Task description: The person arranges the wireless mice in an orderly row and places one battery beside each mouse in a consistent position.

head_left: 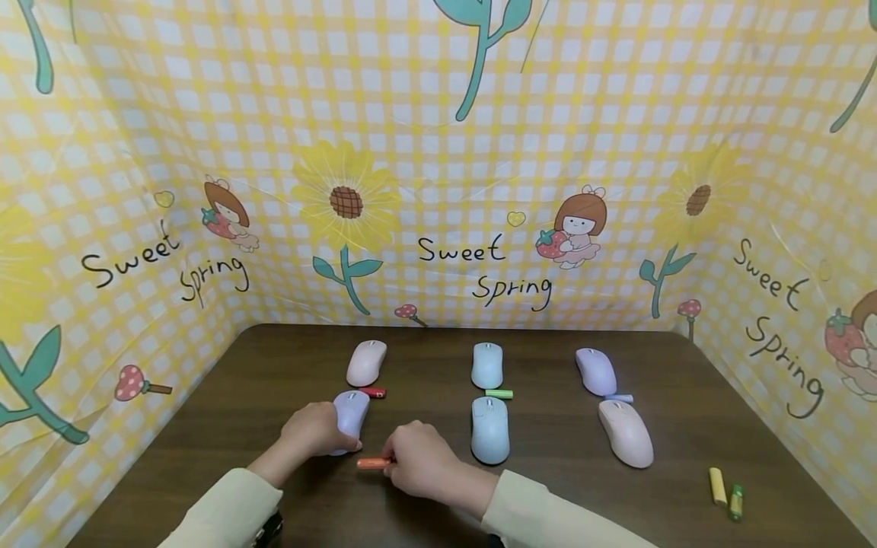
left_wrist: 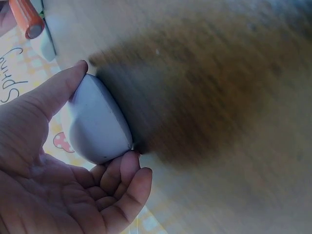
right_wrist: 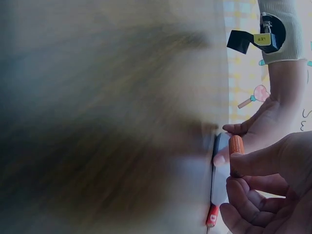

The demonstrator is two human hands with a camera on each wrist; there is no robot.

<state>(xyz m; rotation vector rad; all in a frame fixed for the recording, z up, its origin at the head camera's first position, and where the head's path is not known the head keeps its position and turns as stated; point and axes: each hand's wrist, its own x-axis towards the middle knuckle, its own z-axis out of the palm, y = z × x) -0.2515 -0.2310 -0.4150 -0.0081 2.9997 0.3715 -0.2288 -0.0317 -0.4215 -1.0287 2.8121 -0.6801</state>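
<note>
My left hand [head_left: 311, 430] grips a lavender computer mouse [head_left: 352, 411] at the front left of the table, thumb on one side and fingers curled at the other. The left wrist view shows the end of this mouse [left_wrist: 100, 122] between thumb and fingertips. My right hand [head_left: 419, 460] pinches an orange battery [head_left: 372, 463] by one end, just right of and nearer than that mouse. In the right wrist view the battery [right_wrist: 236, 146] sticks out between thumb and fingers. A red battery [head_left: 374, 393] lies behind the held mouse, in front of a pink mouse [head_left: 366, 363].
Mid-table, a green battery [head_left: 499, 394] lies between two blue mice [head_left: 488, 365]. Rightward, a blue battery [head_left: 620, 398] sits between a lavender mouse [head_left: 596, 371] and a pink mouse [head_left: 626, 434]. A yellow battery [head_left: 717, 486] and a green-and-gold battery [head_left: 736, 502] lie front right. Patterned cloth [head_left: 452, 175] walls the table.
</note>
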